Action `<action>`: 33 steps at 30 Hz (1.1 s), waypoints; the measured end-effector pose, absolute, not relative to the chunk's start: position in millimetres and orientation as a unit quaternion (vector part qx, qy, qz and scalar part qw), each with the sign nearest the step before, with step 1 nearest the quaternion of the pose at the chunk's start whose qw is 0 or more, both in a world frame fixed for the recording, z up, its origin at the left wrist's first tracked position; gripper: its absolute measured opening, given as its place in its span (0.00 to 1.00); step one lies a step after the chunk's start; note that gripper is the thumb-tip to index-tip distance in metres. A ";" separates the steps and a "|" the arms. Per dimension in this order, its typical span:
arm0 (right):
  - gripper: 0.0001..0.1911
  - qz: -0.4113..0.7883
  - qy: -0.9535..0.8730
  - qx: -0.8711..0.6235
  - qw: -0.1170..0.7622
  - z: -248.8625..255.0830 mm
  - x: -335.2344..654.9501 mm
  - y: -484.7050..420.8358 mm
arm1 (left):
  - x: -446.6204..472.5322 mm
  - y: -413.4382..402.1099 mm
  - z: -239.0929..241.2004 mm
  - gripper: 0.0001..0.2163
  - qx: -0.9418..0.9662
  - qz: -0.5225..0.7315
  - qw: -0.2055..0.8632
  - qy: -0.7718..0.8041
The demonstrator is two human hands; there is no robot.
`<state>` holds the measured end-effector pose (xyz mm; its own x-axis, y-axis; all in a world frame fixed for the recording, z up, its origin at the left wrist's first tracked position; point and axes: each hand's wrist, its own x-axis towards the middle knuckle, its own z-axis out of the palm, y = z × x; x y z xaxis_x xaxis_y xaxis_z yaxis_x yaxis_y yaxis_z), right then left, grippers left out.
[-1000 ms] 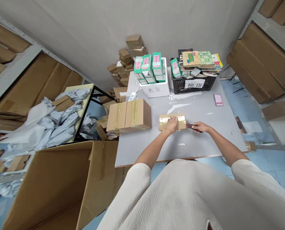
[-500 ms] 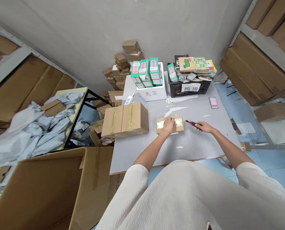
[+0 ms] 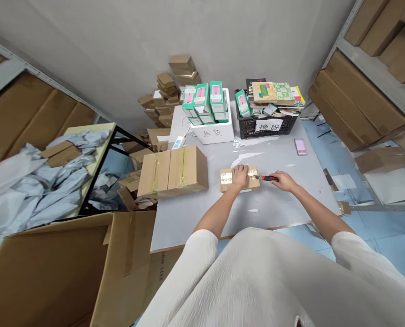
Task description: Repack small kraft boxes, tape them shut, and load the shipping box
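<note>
From my head camera, I see my left hand point(image 3: 240, 177) palm down on top of a small cardboard box point(image 3: 253, 185), which lies on the near-middle part of the grey desk point(image 3: 192, 222). My fingers bend over its top; I cannot tell whether they grip it or only rest there. Shiny tape point(image 3: 226, 177) runs along the box's top, partly under my hand. My right hand point(image 3: 283, 180) is closed around a red-and-black cutter point(image 3: 270, 178), which points left at the box's right end. Its tip is at the tape there, though too small for me to tell how deep it sits.

To the left of the small box, well apart from it, stand two larger taped cartons point(image 3: 182, 170), side by side. Behind are a white foam box point(image 3: 214, 134) of green-and-pink packages point(image 3: 201, 97) and a black crate point(image 3: 248, 128) heaped with books point(image 3: 273, 93). A pink card point(image 3: 300, 146) lies beyond my right hand.
</note>
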<state>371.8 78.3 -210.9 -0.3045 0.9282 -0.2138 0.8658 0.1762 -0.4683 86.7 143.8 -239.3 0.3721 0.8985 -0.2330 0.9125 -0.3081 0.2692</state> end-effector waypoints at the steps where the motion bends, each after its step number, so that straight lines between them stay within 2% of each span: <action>1: 0.19 0.252 -0.767 -0.587 0.055 -211.8 370.4 78.3 | 85.8 141.8 -240.3 0.25 0.814 -0.013 0.173 0.555; 10: 0.21 0.229 -0.762 -0.600 0.077 -228.2 357.4 65.6 | 85.4 118.7 -254.7 0.29 0.816 0.021 0.147 0.558; 33: 0.24 0.231 -0.768 -0.592 0.081 -234.5 367.4 76.4 | 85.3 113.6 -249.6 0.29 0.807 0.029 0.162 0.567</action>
